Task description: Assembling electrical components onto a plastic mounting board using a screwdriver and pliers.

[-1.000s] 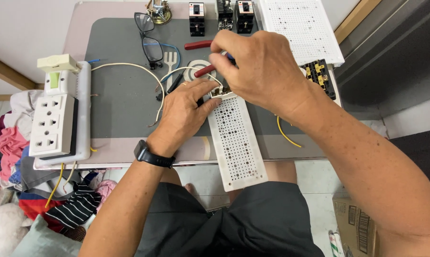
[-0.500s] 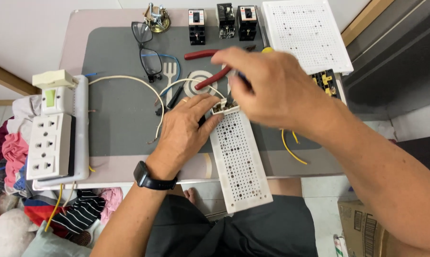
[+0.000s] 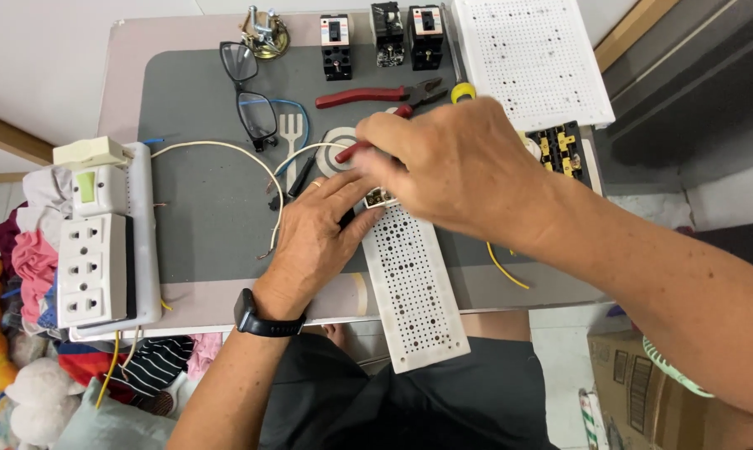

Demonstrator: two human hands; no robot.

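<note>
Where the lap and dark shorts [image 3: 410, 400] fill the bottom of the view, a long white perforated strip [image 3: 411, 283] juts off the near table edge over them, its far end lying on the grey mat [image 3: 201, 217]. The left hand [image 3: 314, 242], with a black watch [image 3: 255, 317] at the wrist and a ring on one finger, lies palm down on the mat beside that far end; its fingers are stretched, not curled, and the fingertips press on a small part [image 3: 380, 197] at the strip's top. Just beyond, the right hand [image 3: 455, 171] reaches across from the right, closed around a red-handled tool [image 3: 361, 148] whose tip is hidden under the fingers; the hand covers the spot where the part sits. A white cable [image 3: 226, 150] loops over the mat to the left hand's left, and a yellow wire [image 3: 505, 271] shows under the right forearm. At the left table edge stands a white socket block [image 3: 93, 267] on a board, with clothes piled below it. Farther off lie glasses [image 3: 247, 96], red pliers [image 3: 376, 96], and a black terminal block [image 3: 560, 148] to the right. Along the far edge stand three black breakers [image 3: 380, 37], a round metal piece [image 3: 264, 33] and a large white perforated panel [image 3: 535, 58].
</note>
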